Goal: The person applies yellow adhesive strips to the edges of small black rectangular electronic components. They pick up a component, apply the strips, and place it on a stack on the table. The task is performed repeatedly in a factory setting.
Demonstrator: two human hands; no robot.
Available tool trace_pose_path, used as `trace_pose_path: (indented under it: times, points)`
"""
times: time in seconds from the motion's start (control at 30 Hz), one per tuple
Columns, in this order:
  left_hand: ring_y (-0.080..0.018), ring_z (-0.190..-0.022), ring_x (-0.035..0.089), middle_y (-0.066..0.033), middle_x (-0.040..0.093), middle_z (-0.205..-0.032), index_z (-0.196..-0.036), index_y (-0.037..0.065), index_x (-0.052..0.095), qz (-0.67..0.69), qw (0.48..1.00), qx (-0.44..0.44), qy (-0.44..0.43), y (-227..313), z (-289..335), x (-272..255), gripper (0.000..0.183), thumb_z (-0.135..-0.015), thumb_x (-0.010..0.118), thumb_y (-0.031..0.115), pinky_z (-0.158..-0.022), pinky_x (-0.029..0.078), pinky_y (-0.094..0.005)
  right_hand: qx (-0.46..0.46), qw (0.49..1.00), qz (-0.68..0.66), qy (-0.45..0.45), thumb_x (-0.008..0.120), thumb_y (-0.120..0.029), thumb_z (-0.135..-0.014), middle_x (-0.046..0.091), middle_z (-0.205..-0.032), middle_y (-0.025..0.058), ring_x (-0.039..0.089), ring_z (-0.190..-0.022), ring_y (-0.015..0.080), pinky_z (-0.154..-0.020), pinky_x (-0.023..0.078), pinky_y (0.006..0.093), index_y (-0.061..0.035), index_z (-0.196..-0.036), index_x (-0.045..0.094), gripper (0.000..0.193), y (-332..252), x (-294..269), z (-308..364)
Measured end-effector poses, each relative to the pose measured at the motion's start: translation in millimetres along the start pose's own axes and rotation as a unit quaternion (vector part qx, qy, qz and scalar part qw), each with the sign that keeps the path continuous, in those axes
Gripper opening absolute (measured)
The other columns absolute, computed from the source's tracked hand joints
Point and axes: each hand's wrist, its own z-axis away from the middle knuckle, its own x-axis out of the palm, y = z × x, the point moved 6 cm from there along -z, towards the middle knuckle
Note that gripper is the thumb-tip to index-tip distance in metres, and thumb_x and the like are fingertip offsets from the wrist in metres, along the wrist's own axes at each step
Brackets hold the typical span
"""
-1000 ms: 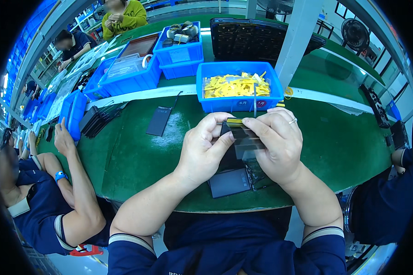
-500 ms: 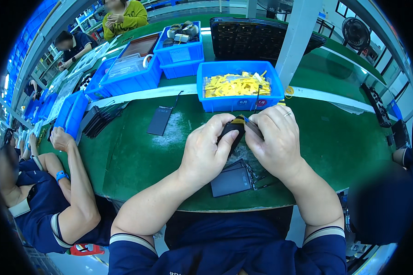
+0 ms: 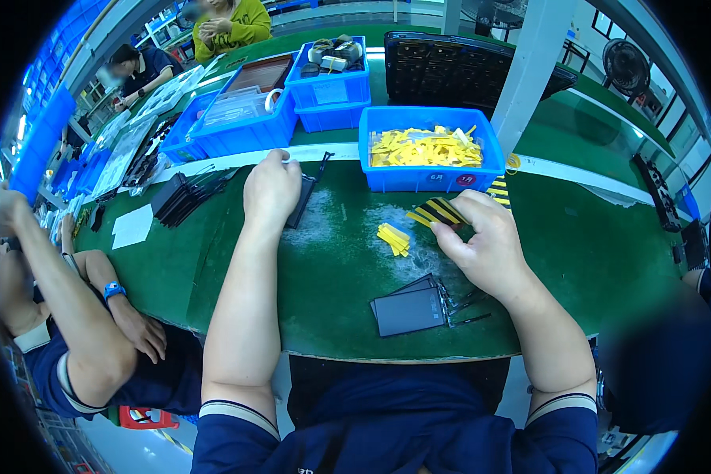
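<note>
At the left, my left hand [image 3: 272, 193] has its fingers curled at a flat black pack [image 3: 302, 202] with a thin black lead; the hand covers its left side, and some fingertips are hidden. In a pinch of thumb and fingers, my right hand [image 3: 486, 241] holds a flat black-and-yellow striped piece [image 3: 437, 212] above the table. Left of that hand, a small fan of yellow strips [image 3: 393, 239] lies on the green surface. Closer to me are several stacked black packs [image 3: 409, 310], their leads pointing right.
A blue bin of yellow strips [image 3: 430, 175] stands beyond my hands. More blue bins [image 3: 245, 136] line the back left, near a row of black packs [image 3: 183, 197] and white paper [image 3: 133, 227]. A grey post [image 3: 529, 79] rises behind. A co-worker's arm [image 3: 67, 292] is at left.
My hands have moved apart; the left has reached to the pack at left, while the right keeps the striped piece. Loose yellow strips now show on the table. The view has shifted slightly.
</note>
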Motion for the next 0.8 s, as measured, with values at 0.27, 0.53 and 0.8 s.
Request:
trace_pose_path:
  times: [0.27, 0.53, 0.8]
  points:
    - [-0.0142, -0.082, 0.060, -0.0063, 0.062, -0.090, -0.100, 0.001, 0.063, 0.339, 0.871, 0.291, -0.202, 110.2, 76.9, -13.3, 0.023, -0.081, 0.065, 0.013, -0.071, 0.049, -0.0268, 0.084, 0.985, -0.149, -0.024, 0.068, -0.017, -0.076, 0.061, -0.081, 0.0152, 0.061, -0.076, 0.0291, -0.066, 0.047, 0.0368, 0.0041, -0.089, 0.063, 0.025, 14.6, 5.9, 0.6]
    - [-0.0072, -0.076, 0.056, 0.0005, 0.059, -0.086, -0.099, 0.003, 0.062, 0.552, 0.754, 0.068, -0.350, 108.1, 88.3, 19.1, 0.014, -0.085, 0.063, 0.006, -0.066, 0.048, -0.0234, 0.075, 0.987, -0.145, -0.011, 0.071, -0.011, -0.076, 0.063, -0.080, 0.0108, 0.061, -0.073, 0.0207, -0.068, 0.048, 0.0310, -0.0001, -0.089, 0.068, 0.018, 12.7, -1.7, -0.6]
    - [-0.0191, -0.078, 0.060, -0.0073, 0.059, -0.085, -0.095, 0.003, 0.060, 0.132, 0.945, 0.205, -0.219, 93.1, 80.1, 42.2, 0.022, -0.076, 0.068, 0.008, -0.068, 0.049, -0.0326, 0.154, 0.947, -0.268, 0.084, 0.070, -0.006, -0.079, 0.064, -0.084, 0.0079, 0.061, -0.074, 0.0127, -0.067, 0.048, 0.0256, 0.0012, -0.097, 0.069, 0.019, 30.3, -6.8, 1.6]
